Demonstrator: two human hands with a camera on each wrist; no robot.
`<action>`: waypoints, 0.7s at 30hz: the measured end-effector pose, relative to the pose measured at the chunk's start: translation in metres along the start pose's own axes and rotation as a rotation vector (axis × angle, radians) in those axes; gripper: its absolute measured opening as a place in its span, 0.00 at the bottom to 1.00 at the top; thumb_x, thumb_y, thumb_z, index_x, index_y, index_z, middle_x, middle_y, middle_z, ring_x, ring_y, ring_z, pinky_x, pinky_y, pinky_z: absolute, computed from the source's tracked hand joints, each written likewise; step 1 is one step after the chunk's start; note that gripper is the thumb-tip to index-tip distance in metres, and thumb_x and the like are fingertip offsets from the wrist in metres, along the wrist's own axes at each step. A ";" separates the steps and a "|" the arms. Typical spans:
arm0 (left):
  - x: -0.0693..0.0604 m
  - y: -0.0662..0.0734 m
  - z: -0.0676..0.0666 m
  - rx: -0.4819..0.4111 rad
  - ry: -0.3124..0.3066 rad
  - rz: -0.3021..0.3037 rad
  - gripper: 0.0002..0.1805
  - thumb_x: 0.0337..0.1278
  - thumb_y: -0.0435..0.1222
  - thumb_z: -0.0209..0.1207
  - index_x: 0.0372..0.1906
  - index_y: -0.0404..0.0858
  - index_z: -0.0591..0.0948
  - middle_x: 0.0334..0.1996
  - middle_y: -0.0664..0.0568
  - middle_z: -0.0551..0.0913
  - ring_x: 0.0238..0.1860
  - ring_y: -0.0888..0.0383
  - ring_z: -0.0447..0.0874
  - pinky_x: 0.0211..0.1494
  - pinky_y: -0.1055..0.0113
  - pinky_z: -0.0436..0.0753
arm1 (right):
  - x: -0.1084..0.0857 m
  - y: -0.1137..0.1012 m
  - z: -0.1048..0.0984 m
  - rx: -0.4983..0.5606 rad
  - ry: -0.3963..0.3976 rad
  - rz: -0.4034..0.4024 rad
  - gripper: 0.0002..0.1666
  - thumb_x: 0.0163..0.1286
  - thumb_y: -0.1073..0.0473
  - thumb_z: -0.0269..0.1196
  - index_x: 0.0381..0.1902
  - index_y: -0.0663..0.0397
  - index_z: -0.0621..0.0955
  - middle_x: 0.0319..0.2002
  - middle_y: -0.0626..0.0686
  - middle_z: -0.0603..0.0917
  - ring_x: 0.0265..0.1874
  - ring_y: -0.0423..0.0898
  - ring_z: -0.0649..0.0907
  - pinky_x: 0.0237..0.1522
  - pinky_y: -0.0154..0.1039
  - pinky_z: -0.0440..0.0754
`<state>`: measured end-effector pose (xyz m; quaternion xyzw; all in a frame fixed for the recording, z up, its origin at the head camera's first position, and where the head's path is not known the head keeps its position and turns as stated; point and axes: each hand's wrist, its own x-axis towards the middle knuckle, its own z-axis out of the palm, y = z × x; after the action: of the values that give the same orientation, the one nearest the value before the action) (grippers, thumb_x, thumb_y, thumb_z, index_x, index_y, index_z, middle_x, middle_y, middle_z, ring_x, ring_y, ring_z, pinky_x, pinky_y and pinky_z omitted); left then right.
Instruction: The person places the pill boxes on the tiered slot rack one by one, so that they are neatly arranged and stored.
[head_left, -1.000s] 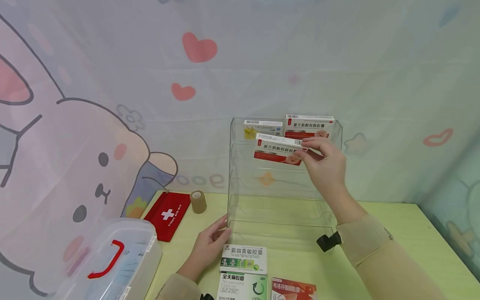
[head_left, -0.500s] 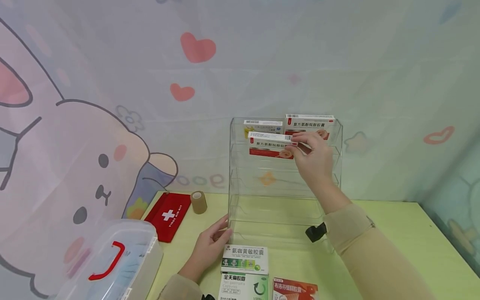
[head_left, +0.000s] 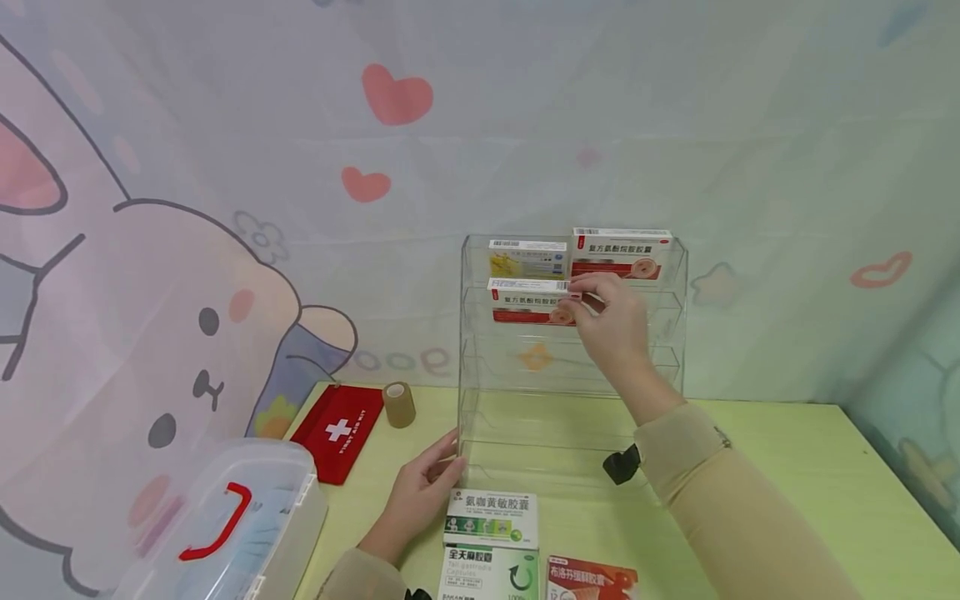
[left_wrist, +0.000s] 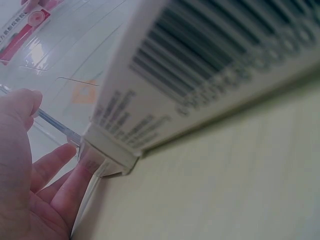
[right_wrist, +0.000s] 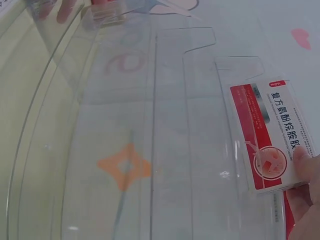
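Observation:
A clear acrylic tiered rack (head_left: pixel 555 421) stands upright on the table. My right hand (head_left: pixel 618 325) pinches the right end of a red-and-white medicine box (head_left: pixel 525 306), label facing me, at the rack's second tier from the top; the right wrist view shows thumb and fingers on the box (right_wrist: pixel 265 135). On the top tier stand a yellow-and-white box (head_left: pixel 527 260) at left and another red-and-white medicine box (head_left: pixel 621 254) at right. Low down, my left hand (head_left: pixel 420 492) grips the rack's left side edge, its thumb and fingers (left_wrist: pixel 75 192) on either side of the panel.
Two green-and-white medicine boxes (head_left: pixel 491 518) and a red box (head_left: pixel 592 577) lie before the rack. Left of it are a brown tape roll (head_left: pixel 399 406), a red first aid pouch (head_left: pixel 337 429) and a clear-lidded case (head_left: pixel 300 508) with a red handle.
My right hand has carried the red-and-white box leftward and then slightly down, from in front of the top tier to the second tier, levelling it. The left hand stays put.

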<state>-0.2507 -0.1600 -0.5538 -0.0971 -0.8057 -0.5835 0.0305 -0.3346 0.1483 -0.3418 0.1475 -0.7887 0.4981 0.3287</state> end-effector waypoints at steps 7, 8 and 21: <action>0.000 0.000 0.001 0.017 -0.003 -0.003 0.30 0.78 0.47 0.67 0.80 0.57 0.78 0.70 0.45 0.87 0.61 0.53 0.93 0.61 0.72 0.89 | -0.003 0.004 0.005 0.038 -0.022 0.018 0.13 0.67 0.71 0.77 0.48 0.71 0.89 0.57 0.64 0.88 0.61 0.58 0.89 0.62 0.43 0.90; 0.000 0.000 0.001 0.017 -0.003 0.000 0.30 0.78 0.47 0.67 0.80 0.55 0.78 0.70 0.45 0.87 0.61 0.53 0.93 0.61 0.73 0.89 | -0.004 0.004 0.005 0.038 -0.023 0.022 0.13 0.67 0.71 0.77 0.48 0.71 0.89 0.58 0.63 0.88 0.61 0.58 0.89 0.61 0.41 0.90; 0.001 0.000 0.000 0.003 -0.003 0.003 0.29 0.78 0.47 0.67 0.78 0.61 0.79 0.70 0.45 0.87 0.60 0.54 0.94 0.59 0.78 0.86 | -0.003 0.006 0.008 0.028 -0.071 0.066 0.15 0.70 0.68 0.76 0.52 0.67 0.88 0.61 0.62 0.86 0.62 0.59 0.89 0.64 0.47 0.90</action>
<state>-0.2512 -0.1597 -0.5539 -0.0995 -0.8066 -0.5819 0.0302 -0.3387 0.1436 -0.3501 0.1435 -0.7973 0.5142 0.2816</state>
